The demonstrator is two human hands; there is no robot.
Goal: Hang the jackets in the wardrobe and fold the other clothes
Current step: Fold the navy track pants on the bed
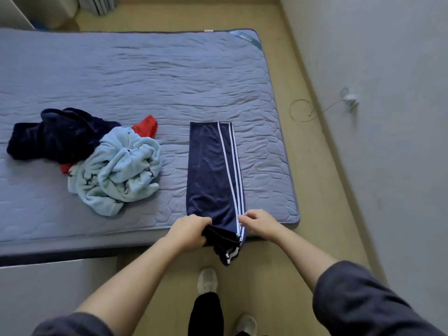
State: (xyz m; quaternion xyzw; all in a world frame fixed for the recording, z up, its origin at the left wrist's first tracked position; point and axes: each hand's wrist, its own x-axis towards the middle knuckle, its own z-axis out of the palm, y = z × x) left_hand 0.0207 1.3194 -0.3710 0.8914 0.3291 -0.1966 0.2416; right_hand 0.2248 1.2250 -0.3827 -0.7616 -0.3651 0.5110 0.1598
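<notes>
We are standing at the near edge of the bed [145, 76] and looking down at a pair of navy track trousers [211, 166] with white side stripes. The trousers are lying flat and narrow, legs stacked, running away from us across the bed's right end. Their near end is hanging over the bed's edge towards the floor [315, 190].

Our left hand [190, 230] is gripping the left side of that near end, fingers curled round the bunched dark cloth. Our right hand [258, 224] is pinching the right side just where the white stripes are running, fingertips bent onto the fabric. Both hands are sitting right at the mattress edge, with the trousers between them.

Well to the left on the bed, a loose pile is lying unfolded: a light blue fleecy garment [121, 170] in front, a dark navy garment [58, 137] behind it, and a red garment [145, 126] peeking out from under both.

On the floor beside the bed's right side, a thin cable [300, 110] is looping towards a white charger [350, 98] on the wall. Below our arms, pale shoes [207, 280] are showing on the floor.
</notes>
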